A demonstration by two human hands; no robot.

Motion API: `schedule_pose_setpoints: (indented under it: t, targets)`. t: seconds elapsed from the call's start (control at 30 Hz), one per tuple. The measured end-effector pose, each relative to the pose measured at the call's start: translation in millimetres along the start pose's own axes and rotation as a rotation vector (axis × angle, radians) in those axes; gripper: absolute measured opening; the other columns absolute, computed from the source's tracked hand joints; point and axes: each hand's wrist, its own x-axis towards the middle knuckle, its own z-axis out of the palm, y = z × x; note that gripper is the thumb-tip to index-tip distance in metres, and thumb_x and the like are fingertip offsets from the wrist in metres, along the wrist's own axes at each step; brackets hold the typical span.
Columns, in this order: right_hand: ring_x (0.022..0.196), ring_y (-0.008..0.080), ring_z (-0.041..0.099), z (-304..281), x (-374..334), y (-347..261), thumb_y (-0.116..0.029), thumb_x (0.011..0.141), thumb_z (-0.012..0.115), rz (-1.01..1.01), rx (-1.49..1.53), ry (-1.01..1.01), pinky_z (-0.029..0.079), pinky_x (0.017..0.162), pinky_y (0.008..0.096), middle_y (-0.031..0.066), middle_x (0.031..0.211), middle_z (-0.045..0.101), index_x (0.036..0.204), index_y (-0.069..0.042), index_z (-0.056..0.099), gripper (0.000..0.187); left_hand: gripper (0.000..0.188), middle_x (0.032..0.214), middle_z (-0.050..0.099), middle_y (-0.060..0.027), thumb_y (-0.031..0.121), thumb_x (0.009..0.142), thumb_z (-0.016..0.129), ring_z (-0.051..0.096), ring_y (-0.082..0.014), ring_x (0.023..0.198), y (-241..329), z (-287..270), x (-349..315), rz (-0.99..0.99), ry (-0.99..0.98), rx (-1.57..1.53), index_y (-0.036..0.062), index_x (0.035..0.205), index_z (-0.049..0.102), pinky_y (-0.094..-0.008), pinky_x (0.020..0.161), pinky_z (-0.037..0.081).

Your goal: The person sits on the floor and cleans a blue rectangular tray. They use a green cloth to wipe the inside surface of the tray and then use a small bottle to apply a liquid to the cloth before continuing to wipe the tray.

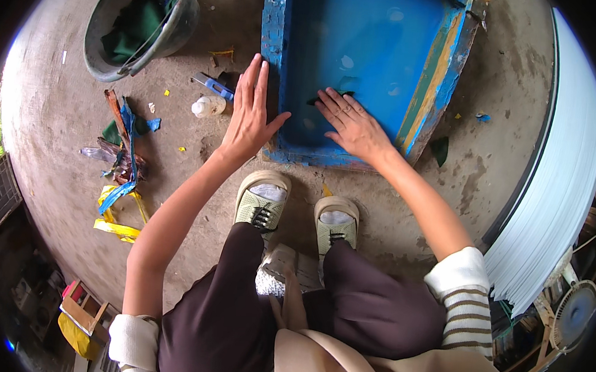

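A wooden frame painted blue, with worn edges, lies on the floor in front of me, a taut blue sheet stretched inside it. My right hand rests flat on the sheet near its lower edge, fingers spread a little and nothing held. A small dark patch shows by those fingertips; I cannot tell what it is. Along the frame's left side lies my left hand, fingers straight, thumb reaching over the rim. Beside it are a blue utility knife and a small whitish container.
A grey bucket with dark green cloth stands far left. Blue scraps and yellow strips lie on the floor at left. Stacked white sheets rise at right, near a fan. My shoes are close below the frame.
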Motion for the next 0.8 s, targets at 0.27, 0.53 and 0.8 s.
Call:
schedule_pose_setpoints:
  t: [0.27,0.53,0.8]
  targets:
    - [0.140,0.0295,0.017,-37,37,48,-0.037,0.091,0.050,0.342,-0.227,0.424,0.020,0.113,0.0417,0.0156,0.150,0.020,0.143,-0.001,0.023,0.069,0.094,0.148,0.004,-0.0270,-0.001,0.080,0.059,0.018,-0.0425,0.135,-3,18,-7,-0.058,-0.090,-0.149,0.0027,0.144,-0.009,-0.0454,0.107,0.029]
    - [0.140,0.0218,0.020,-38,12,53,-0.034,0.089,0.052,0.180,-0.405,0.175,0.020,0.112,0.0434,0.0080,0.149,0.028,0.142,-0.010,0.030,0.063,0.091,0.143,0.012,-0.0289,-0.003,0.082,0.053,0.035,-0.0427,0.122,0,16,-3,-0.133,-0.142,-0.190,0.0025,0.143,-0.014,-0.0429,0.098,0.040]
    - [0.132,0.0267,0.034,2,14,-1,-0.032,0.080,0.062,-0.211,0.013,0.056,0.029,0.109,0.0431,0.0146,0.136,0.043,0.127,-0.003,0.047,0.057,0.091,0.140,0.015,-0.0299,-0.003,0.081,0.052,0.038,-0.0428,0.118,0,18,-7,-0.087,-0.126,-0.154,0.0017,0.143,-0.014,-0.0422,0.096,0.040]
